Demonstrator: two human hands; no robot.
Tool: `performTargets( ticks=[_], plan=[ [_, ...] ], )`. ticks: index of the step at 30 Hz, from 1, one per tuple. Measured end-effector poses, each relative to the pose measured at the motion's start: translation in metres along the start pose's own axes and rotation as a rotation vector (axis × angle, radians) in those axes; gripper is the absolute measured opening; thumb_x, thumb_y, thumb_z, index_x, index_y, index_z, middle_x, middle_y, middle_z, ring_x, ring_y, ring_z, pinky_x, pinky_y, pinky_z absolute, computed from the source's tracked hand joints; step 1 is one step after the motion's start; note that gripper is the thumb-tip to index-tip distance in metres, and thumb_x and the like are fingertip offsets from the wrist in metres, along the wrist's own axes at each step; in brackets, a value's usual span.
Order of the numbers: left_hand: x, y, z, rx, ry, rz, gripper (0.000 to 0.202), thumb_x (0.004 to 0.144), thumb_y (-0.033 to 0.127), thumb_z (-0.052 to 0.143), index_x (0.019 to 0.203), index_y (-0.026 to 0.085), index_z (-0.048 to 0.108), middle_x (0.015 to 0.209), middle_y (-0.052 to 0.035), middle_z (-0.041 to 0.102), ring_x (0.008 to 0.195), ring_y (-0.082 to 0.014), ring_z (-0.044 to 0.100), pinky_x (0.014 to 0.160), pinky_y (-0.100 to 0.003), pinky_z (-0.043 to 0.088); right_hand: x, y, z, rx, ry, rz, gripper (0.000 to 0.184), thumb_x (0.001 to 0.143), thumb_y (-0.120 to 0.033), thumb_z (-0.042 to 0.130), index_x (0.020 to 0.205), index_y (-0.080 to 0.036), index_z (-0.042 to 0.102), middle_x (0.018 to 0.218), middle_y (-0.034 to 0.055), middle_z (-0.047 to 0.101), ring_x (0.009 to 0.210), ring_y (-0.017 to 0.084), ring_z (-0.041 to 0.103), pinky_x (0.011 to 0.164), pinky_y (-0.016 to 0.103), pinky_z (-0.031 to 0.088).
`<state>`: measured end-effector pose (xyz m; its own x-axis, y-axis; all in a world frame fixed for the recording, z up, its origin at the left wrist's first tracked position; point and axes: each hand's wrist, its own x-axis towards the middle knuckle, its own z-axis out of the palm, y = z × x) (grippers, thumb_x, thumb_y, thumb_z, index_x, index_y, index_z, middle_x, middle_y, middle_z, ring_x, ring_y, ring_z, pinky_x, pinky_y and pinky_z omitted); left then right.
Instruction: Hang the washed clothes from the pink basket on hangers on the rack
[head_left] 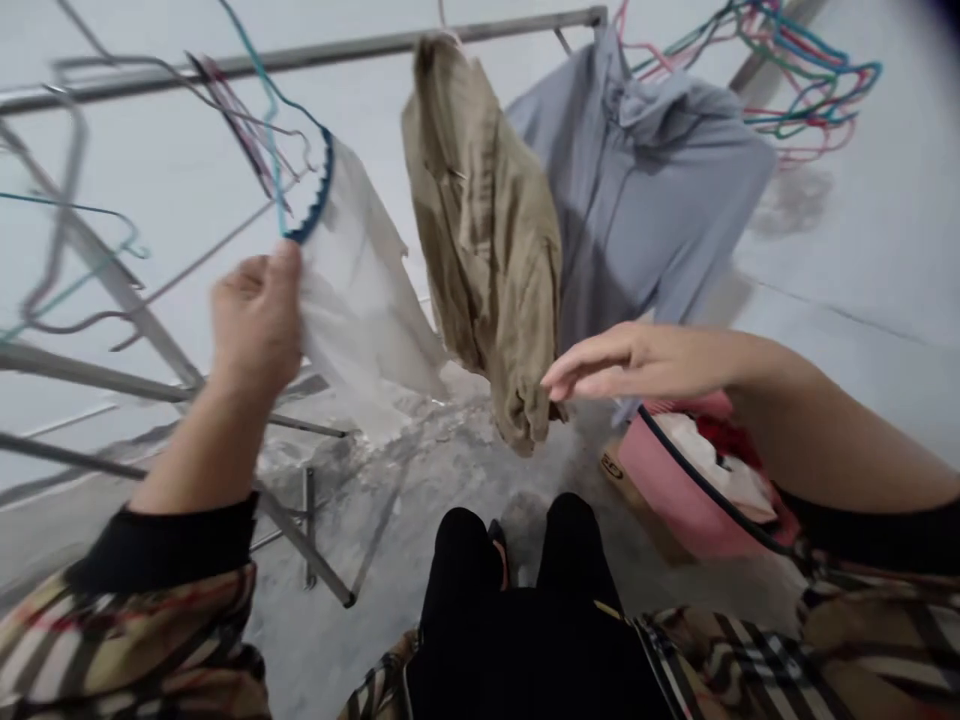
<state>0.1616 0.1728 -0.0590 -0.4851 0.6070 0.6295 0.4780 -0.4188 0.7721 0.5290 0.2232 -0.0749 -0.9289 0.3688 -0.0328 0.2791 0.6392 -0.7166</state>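
Note:
My left hand point(259, 315) is closed at the blue scalloped edge point(319, 195) at the top of a white garment point(367, 300), which hangs down to the right of the hand. A teal wire hanger point(270, 110) runs down to the same spot. My right hand point(630, 365) has its fingers stretched out and holds nothing. Its fingertips are beside the lower end of a khaki shirt point(487, 220) on the rack; whether they touch it I cannot tell. Behind the khaki shirt hangs a grey-blue hooded garment point(637, 170).
A metal drying rack point(360, 45) spans the top, its legs reaching the floor at left. Bare wire hangers point(810, 80) cluster at upper right; more hang at left. A pink basket point(675, 490) with clothes stands at lower right, beside a cardboard box point(652, 515).

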Motion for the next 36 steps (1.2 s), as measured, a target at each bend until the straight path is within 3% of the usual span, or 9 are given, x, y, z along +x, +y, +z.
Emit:
performTargets(
  ticks=[3, 7, 9, 13, 20, 23, 26, 31, 36],
  plan=[
    [-0.006, -0.014, 0.004, -0.010, -0.036, -0.003, 0.044, 0.080, 0.054, 0.067, 0.064, 0.020, 0.044, 0.051, 0.0059, 0.037, 0.045, -0.0073, 0.031, 0.041, -0.023, 0.026, 0.044, -0.051, 0.016, -0.106, 0.049, -0.248, 0.041, 0.094, -0.036, 0.050, 0.131, -0.019, 0.057, 0.120, 0.0087, 0.065, 0.102, 0.018, 0.063, 0.087, 0.031, 0.053],
    [-0.021, -0.012, 0.002, 0.127, 0.109, 0.274, 0.044, 0.074, 0.053, 0.072, 0.071, 0.021, 0.042, 0.057, 0.0068, 0.038, 0.050, -0.0078, 0.033, 0.047, -0.023, 0.028, 0.110, -0.074, 0.019, -0.171, 0.326, -0.466, 0.051, 0.093, -0.031, 0.050, 0.142, -0.021, 0.042, 0.140, 0.0116, 0.050, 0.112, 0.020, 0.057, 0.093, 0.038, 0.051],
    [-0.029, -0.008, -0.001, 0.259, 0.169, 0.487, 0.042, 0.076, 0.047, 0.072, 0.069, 0.021, 0.040, 0.056, 0.0075, 0.037, 0.050, -0.0077, 0.033, 0.050, -0.023, 0.029, 0.141, -0.075, 0.020, -0.173, 0.408, -0.529, 0.059, 0.091, -0.031, 0.054, 0.146, -0.022, 0.035, 0.146, 0.0119, 0.042, 0.120, 0.023, 0.051, 0.097, 0.040, 0.049],
    [-0.043, -0.004, -0.012, 0.444, 0.101, 0.837, 0.031, 0.084, 0.037, 0.066, 0.069, 0.020, 0.045, 0.058, 0.0063, 0.047, 0.051, -0.0073, 0.043, 0.051, -0.022, 0.031, 0.181, -0.065, 0.038, -0.165, 0.384, -0.600, 0.080, 0.082, -0.034, 0.067, 0.149, -0.022, 0.026, 0.150, 0.0131, 0.034, 0.128, 0.025, 0.044, 0.100, 0.042, 0.048],
    [-0.055, -0.001, -0.034, 0.636, -0.079, 1.077, 0.010, 0.084, 0.011, 0.060, 0.084, 0.021, 0.057, 0.075, 0.0014, 0.063, 0.065, -0.0094, 0.059, 0.060, -0.019, 0.041, 0.183, -0.046, 0.072, -0.083, 0.400, -0.546, 0.089, 0.079, -0.030, 0.070, 0.151, -0.028, 0.018, 0.148, 0.0127, 0.035, 0.103, 0.019, 0.057, 0.090, 0.041, 0.052],
    [-0.057, 0.000, -0.031, 0.464, -0.031, 0.923, 0.012, 0.082, 0.011, 0.063, 0.079, 0.020, 0.056, 0.072, 0.0028, 0.061, 0.062, -0.0080, 0.057, 0.059, -0.018, 0.041, 0.184, -0.050, 0.073, -0.089, 0.439, -0.495, 0.086, 0.079, -0.028, 0.068, 0.150, -0.028, 0.019, 0.143, 0.0125, 0.040, 0.096, 0.018, 0.059, 0.085, 0.038, 0.053],
    [-0.058, 0.007, -0.022, 0.177, -0.011, 0.520, 0.019, 0.077, 0.024, 0.072, 0.076, 0.019, 0.053, 0.066, 0.0048, 0.055, 0.055, -0.0067, 0.050, 0.053, -0.018, 0.039, 0.189, -0.056, 0.068, -0.111, 0.499, -0.464, 0.075, 0.081, -0.027, 0.065, 0.147, -0.026, 0.028, 0.130, 0.0104, 0.051, 0.086, 0.015, 0.059, 0.080, 0.035, 0.052],
    [-0.060, 0.022, -0.017, -0.310, -0.224, -0.140, 0.042, 0.068, 0.043, 0.080, 0.090, 0.021, 0.051, 0.064, 0.0057, 0.052, 0.052, -0.0080, 0.049, 0.049, -0.018, 0.037, 0.197, -0.065, 0.051, -0.302, 0.644, -0.414, 0.036, 0.085, -0.024, 0.058, 0.121, -0.018, 0.054, 0.096, 0.0043, 0.059, 0.080, 0.016, 0.056, 0.078, 0.032, 0.047],
    [-0.054, 0.028, -0.025, -0.309, -0.439, -0.410, 0.044, 0.068, 0.054, 0.076, 0.080, 0.015, 0.059, 0.065, 0.0006, 0.059, 0.051, -0.0085, 0.051, 0.047, -0.019, 0.038, 0.200, -0.073, 0.030, -0.590, 0.712, -0.469, 0.018, 0.079, -0.016, 0.060, 0.097, -0.017, 0.062, 0.121, 0.0101, 0.053, 0.107, 0.024, 0.052, 0.090, 0.037, 0.041]
  ],
)
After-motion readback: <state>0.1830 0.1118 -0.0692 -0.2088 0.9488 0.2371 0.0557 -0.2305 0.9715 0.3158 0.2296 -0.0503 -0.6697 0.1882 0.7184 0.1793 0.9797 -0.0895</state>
